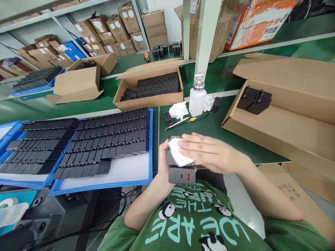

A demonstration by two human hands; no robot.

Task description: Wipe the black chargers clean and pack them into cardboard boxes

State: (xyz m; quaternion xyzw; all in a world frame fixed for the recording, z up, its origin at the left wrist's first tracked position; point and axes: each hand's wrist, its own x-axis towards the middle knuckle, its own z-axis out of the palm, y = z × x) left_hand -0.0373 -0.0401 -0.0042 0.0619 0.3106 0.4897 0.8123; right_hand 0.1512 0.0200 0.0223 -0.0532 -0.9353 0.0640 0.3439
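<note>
Near the bench's front edge, my left hand is wrapped round black chargers; the lower charger shows a small slot and a red port. Another charger lies above it, partly covered by a white cloth. My right hand, slightly blurred, presses the cloth onto that upper charger with its fingers together. Beyond my hands stand a white pump bottle and a crumpled white wipe, with a thin pen-like tool beside them.
To the left, a blue tray holds rows of black chargers, with another such tray beyond. An open carton full of chargers stands behind. At right, a larger open carton holds a few. A white post rises behind the bottle.
</note>
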